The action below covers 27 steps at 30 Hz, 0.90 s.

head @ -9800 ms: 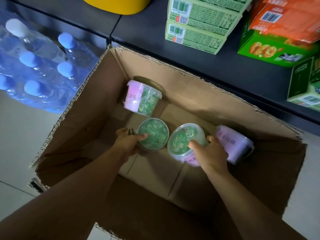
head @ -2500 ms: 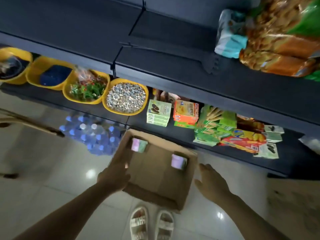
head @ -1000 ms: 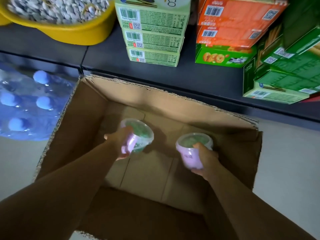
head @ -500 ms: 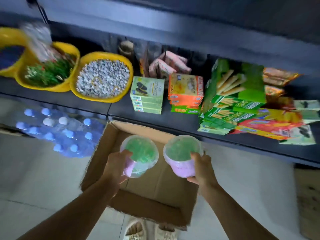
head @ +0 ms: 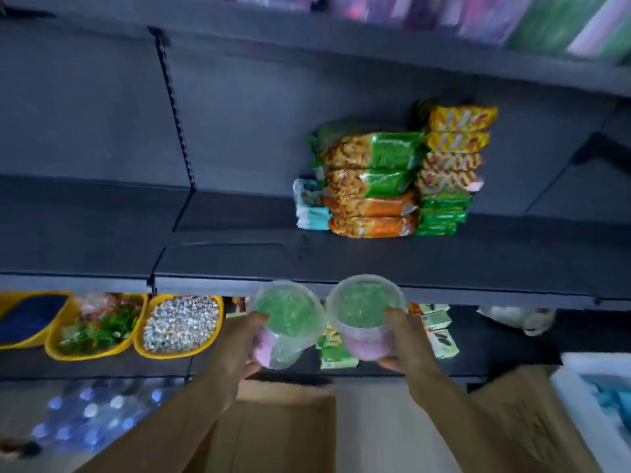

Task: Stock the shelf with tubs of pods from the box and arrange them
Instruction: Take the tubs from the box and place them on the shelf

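step: carrying, as i judge it. two tubs are lifted out of the box (head: 283,428) and held up level with the front lip of the shelf (head: 341,264), not yet set down.
left hand (head: 235,343): fingers curled round the side of the left tub (head: 285,322), thumb up near the lid rim; gripping it, tub tilted a little toward 1 o'clock.
right hand (head: 406,339): fingers wrapped round the pink wall of the right tub (head: 363,315); gripping it, lid facing up.
tubs: side by side, rims almost touching, both just in front of and slightly below the shelf edge; green pods show through the clear lids.
next move: likely calls for raising both tubs over the lip and pushing them in toward 12 o'clock, onto the bare stretch of shelf at 11 o'clock from the hands, left of the snack packs (head: 372,182). the left tub probably needs levelling before it lands.
risk: a rim could catch on the shelf lip if the lift is short.
count, tubs: two in view, one per hand; inside of the box is hidden.
count, hands: two.
count, yellow trays (head: 179,324): three plain, a fourth edge at 9 o'clock.
count, snack packs: about four in the big stack, more beside it; blur stops a firm count.
count, boxes: one below the arms, another carton at 4 o'clock.
bottles (head: 88,418): a wrapped pack at 8 o'clock, too blurred to count.
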{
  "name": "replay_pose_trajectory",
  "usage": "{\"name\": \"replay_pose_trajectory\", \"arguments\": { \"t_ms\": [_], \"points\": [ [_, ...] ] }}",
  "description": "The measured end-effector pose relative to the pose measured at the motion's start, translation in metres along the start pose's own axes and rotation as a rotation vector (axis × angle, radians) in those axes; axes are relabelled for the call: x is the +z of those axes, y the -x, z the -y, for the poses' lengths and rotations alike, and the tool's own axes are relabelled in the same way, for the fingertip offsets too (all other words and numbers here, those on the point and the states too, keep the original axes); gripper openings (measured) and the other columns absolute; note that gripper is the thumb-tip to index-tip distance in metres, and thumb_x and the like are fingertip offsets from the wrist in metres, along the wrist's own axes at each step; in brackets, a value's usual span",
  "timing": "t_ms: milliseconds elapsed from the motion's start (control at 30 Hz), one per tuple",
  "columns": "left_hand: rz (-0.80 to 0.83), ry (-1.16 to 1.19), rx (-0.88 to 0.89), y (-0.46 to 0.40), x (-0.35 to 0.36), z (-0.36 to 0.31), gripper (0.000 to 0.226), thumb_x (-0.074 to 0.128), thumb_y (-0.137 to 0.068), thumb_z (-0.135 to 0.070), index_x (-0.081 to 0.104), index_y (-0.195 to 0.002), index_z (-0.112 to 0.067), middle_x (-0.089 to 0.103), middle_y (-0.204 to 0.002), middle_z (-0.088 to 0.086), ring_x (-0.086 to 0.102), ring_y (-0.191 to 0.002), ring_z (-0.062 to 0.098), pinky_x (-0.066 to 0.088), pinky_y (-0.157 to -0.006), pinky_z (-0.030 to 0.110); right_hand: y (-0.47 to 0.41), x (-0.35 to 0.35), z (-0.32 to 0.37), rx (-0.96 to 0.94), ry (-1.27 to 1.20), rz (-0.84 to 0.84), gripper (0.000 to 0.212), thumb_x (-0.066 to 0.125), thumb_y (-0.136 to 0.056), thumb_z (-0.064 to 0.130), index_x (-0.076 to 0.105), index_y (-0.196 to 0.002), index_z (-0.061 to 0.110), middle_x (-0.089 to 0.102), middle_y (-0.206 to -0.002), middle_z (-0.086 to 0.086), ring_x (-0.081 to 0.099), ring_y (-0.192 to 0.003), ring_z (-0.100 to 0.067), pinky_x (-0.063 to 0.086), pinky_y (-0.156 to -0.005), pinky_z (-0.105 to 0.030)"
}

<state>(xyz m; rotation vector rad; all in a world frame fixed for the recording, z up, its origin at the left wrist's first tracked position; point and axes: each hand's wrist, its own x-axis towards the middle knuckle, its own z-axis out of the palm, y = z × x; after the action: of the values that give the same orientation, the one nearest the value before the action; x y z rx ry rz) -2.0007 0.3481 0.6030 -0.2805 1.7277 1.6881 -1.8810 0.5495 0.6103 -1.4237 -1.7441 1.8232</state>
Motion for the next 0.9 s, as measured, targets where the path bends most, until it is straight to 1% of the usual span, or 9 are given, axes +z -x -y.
{"name": "replay_pose_trajectory", "arguments": {
  "t_ms": [67, 133, 267, 433, 467, 600, 733, 833, 900],
  "points": [
    [0.067, 0.011, 0.043, 0.025, 0.019, -0.034, 0.023, 0.062, -0.079, -0.036, 0.052, -0.088, -0.016, 0.056, -0.083, 0.009, 0.055, -0.081, 0.025, 0.045, -0.070, 0.030, 0.022, -0.026, 0.033, -0.036, -0.052, -0.021, 0.019, 0.050, -0.091, 0.033, 0.048, -0.102, 0.018, 0.056, -0.099, -0.005, 0.059, -0.095, -0.028, 0.054, -0.080, -0.045],
    [0.123, 0.011, 0.082, 0.049, 0.040, -0.064, 0.020, 0.058, -0.084, -0.032, 0.050, -0.084, -0.014, 0.053, -0.078, 0.009, 0.052, -0.073, 0.023, 0.045, -0.066, 0.029, 0.042, -0.053, 0.063, -0.087, -0.089, -0.051, 0.025, 0.054, -0.086, 0.041, 0.048, -0.097, 0.020, 0.054, -0.111, -0.010, 0.058, -0.100, -0.031, 0.053, -0.070, -0.040],
    [0.239, -0.023, 0.177, 0.101, 0.093, -0.116, 0.022, 0.054, -0.090, -0.028, 0.052, -0.072, -0.014, 0.049, -0.071, 0.010, 0.050, -0.063, 0.023, 0.047, -0.068, 0.033, 0.070, -0.115, 0.112, -0.155, -0.161, -0.138, 0.031, 0.048, -0.092, 0.042, 0.046, -0.114, 0.021, 0.050, -0.121, -0.009, 0.056, -0.106, -0.033, 0.052, -0.064, -0.035],
    [0.339, -0.072, 0.254, 0.153, 0.161, -0.159, 0.018, 0.054, -0.088, -0.034, 0.058, -0.079, -0.019, 0.062, -0.086, 0.011, 0.060, -0.087, 0.029, 0.050, -0.091, 0.046, 0.089, -0.191, 0.159, -0.241, -0.210, -0.249, 0.047, 0.047, -0.088, 0.051, 0.048, -0.124, 0.020, 0.056, -0.121, -0.010, 0.060, -0.101, -0.030, 0.057, -0.072, -0.041],
    [0.355, -0.084, 0.266, 0.161, 0.175, -0.166, 0.019, 0.054, -0.088, -0.035, 0.059, -0.078, -0.019, 0.062, -0.088, 0.010, 0.060, -0.088, 0.028, 0.051, -0.089, 0.045, 0.092, -0.207, 0.167, -0.263, -0.210, -0.267, 0.046, 0.046, -0.090, 0.050, 0.047, -0.124, 0.020, 0.056, -0.120, -0.010, 0.060, -0.100, -0.030, 0.056, -0.071, -0.040],
    [0.393, -0.100, 0.297, 0.188, 0.239, -0.187, 0.037, 0.057, -0.086, -0.033, 0.058, -0.053, -0.016, 0.051, -0.064, 0.005, 0.048, -0.060, 0.019, 0.044, -0.061, 0.027, 0.095, -0.277, 0.195, -0.319, -0.222, -0.307, 0.045, 0.045, -0.091, 0.050, 0.044, -0.124, 0.019, 0.054, -0.119, -0.011, 0.059, -0.100, -0.029, 0.055, -0.069, -0.038],
    [0.380, -0.103, 0.320, 0.208, 0.311, -0.199, 0.033, 0.055, -0.087, -0.031, 0.055, -0.060, -0.013, 0.049, -0.064, 0.010, 0.046, -0.061, 0.023, 0.047, -0.075, 0.035, 0.081, -0.350, 0.221, -0.339, -0.250, -0.337, 0.043, 0.046, -0.091, 0.047, 0.043, -0.124, 0.019, 0.054, -0.118, -0.010, 0.059, -0.101, -0.029, 0.053, -0.067, -0.037],
    [0.377, -0.061, 0.328, 0.217, 0.364, -0.204, 0.029, 0.056, -0.087, -0.033, 0.054, -0.065, -0.014, 0.050, -0.067, 0.009, 0.047, -0.059, 0.021, 0.047, -0.065, 0.030, 0.065, -0.399, 0.243, -0.343, -0.245, -0.356, 0.046, 0.046, -0.091, 0.046, 0.043, -0.126, 0.016, 0.055, -0.116, -0.011, 0.060, -0.099, -0.030, 0.054, -0.069, -0.039],
    [0.373, -0.010, 0.317, 0.223, 0.395, -0.208, 0.023, 0.057, -0.088, -0.032, 0.054, -0.074, -0.014, 0.052, -0.077, 0.009, 0.050, -0.068, 0.022, 0.049, -0.073, 0.035, 0.051, -0.428, 0.257, -0.343, -0.242, -0.351, 0.047, 0.046, -0.092, 0.045, 0.043, -0.127, 0.015, 0.055, -0.115, -0.011, 0.060, -0.099, -0.031, 0.053, -0.072, -0.040]
  ]
}}
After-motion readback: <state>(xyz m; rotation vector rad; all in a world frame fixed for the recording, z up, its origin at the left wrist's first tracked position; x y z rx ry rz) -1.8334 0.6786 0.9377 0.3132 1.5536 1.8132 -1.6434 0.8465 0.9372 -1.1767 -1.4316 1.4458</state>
